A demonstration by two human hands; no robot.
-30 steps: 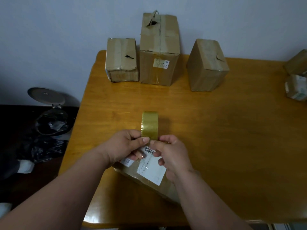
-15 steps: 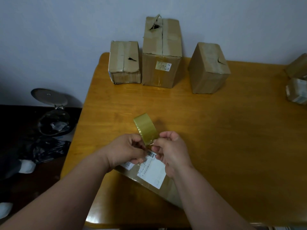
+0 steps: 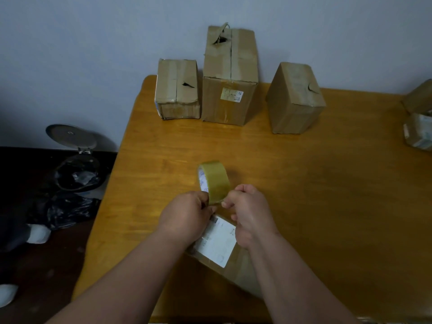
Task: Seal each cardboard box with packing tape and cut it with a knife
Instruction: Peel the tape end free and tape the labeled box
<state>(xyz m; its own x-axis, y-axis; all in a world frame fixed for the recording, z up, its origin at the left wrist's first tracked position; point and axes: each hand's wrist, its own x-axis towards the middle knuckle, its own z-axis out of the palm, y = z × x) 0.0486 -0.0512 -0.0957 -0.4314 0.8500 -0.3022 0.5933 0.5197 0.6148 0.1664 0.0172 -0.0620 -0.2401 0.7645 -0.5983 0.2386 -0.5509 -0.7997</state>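
Observation:
A yellowish roll of packing tape (image 3: pixel 214 181) stands on edge above a flat cardboard box with a white label (image 3: pixel 218 242) near the table's front edge. My left hand (image 3: pixel 184 216) pinches the roll's lower left side. My right hand (image 3: pixel 249 211) pinches its lower right edge, fingers curled at the tape surface. Both forearms hide much of the box. At the back stand a small box (image 3: pixel 177 90), a tall box with a torn top (image 3: pixel 230 76) and a tilted box (image 3: pixel 295 99). No knife is visible.
The wooden table (image 3: pixel 327 195) reaches the wall at the back. More parcels (image 3: pixel 419 122) sit at its right edge. On the dark floor to the left are an open pedal bin (image 3: pixel 77 169) and black bags (image 3: pixel 63 209).
The roll has turned and tilted in my hands, from edge-on to showing its white inner core on the left. Both hands stay together at its lower edge.

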